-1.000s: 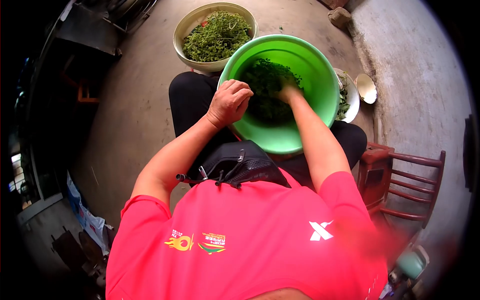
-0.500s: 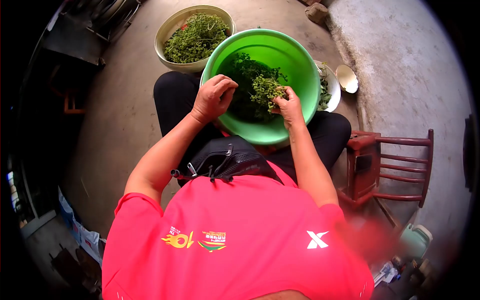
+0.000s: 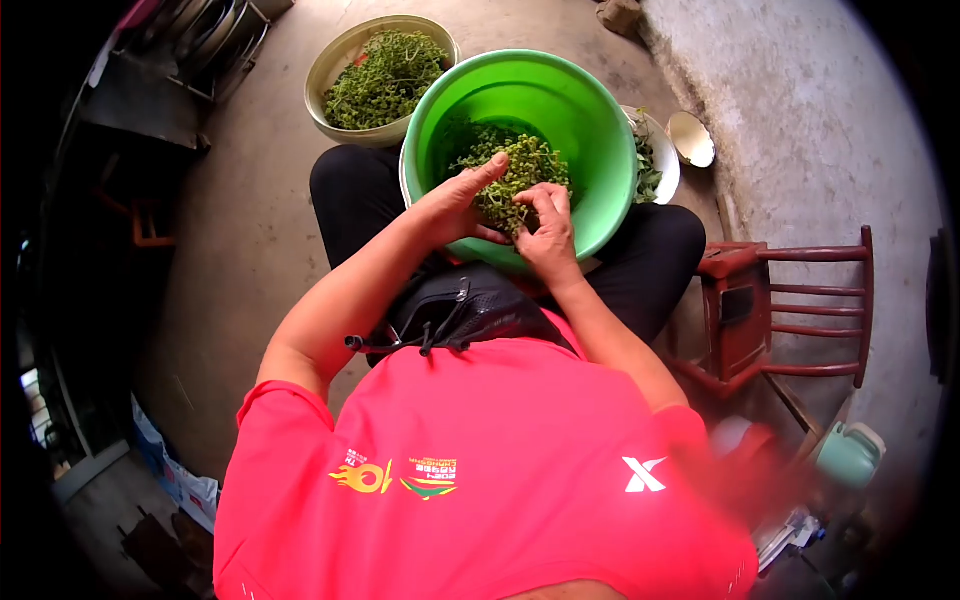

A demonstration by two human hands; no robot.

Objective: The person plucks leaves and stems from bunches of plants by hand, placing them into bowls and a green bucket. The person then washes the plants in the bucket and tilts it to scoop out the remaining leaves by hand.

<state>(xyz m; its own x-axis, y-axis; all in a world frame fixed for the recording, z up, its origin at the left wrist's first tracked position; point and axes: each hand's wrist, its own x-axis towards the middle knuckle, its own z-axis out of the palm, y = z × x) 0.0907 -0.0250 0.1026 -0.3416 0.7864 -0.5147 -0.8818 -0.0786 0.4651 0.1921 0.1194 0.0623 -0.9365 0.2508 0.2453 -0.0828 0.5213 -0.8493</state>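
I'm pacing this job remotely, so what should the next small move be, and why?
Probably a gentle pluck by the right hand from the bunched green sprigs: it touches their near edge, while the left hand cups their left side, over the round green plastic tub.

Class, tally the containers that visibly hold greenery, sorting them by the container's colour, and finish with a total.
Green tub: 1
Cream basin: 1
White basin: 1
Total: 3
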